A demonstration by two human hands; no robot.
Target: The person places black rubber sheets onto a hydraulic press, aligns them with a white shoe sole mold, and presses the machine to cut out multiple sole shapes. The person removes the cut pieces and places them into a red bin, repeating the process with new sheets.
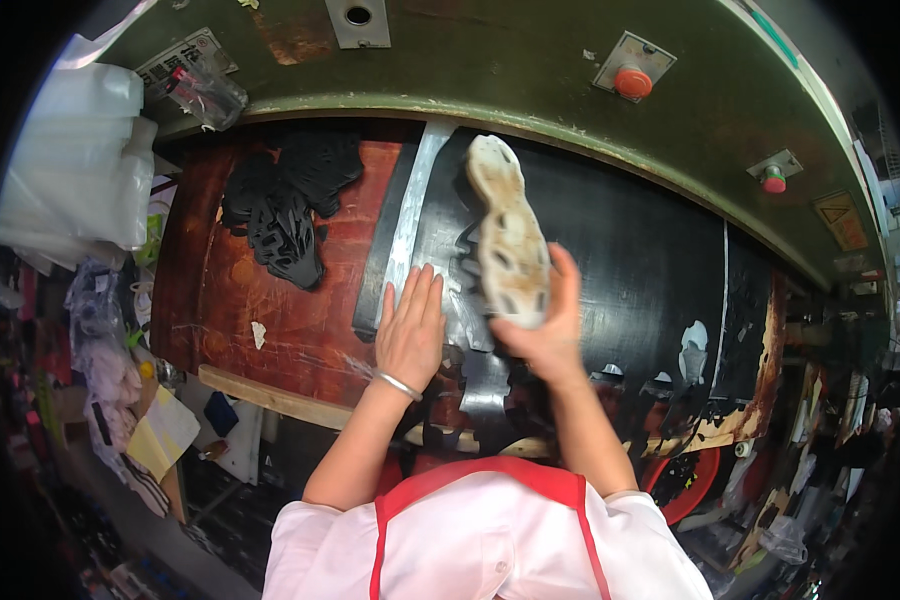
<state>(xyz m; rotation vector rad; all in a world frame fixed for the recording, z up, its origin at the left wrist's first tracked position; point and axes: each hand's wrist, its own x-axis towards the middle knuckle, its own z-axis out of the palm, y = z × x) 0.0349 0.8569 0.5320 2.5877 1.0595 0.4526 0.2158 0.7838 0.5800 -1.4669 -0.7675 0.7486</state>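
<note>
My right hand point(547, 325) grips the near end of a white, brown-stained, sole-shaped cutting die point(511, 225) with several openings in it. The die is slightly blurred, and its far end points toward the machine. Beneath it lies a black rubber sheet point(620, 250) with cut-out gaps along its left and near edges. My left hand point(411, 325) rests flat, fingers stretched out, at the sheet's left part beside a pale grey strip point(407, 220). A metal bangle point(399, 386) circles my left wrist.
Black cut pieces point(285, 205) lie heaped on the reddish-brown board point(260, 330) at left. A green machine beam point(490, 60) with a red button point(632, 82) spans the far side. A plastic cup point(210, 95) stands there. A red bin point(692, 485) sits below, right.
</note>
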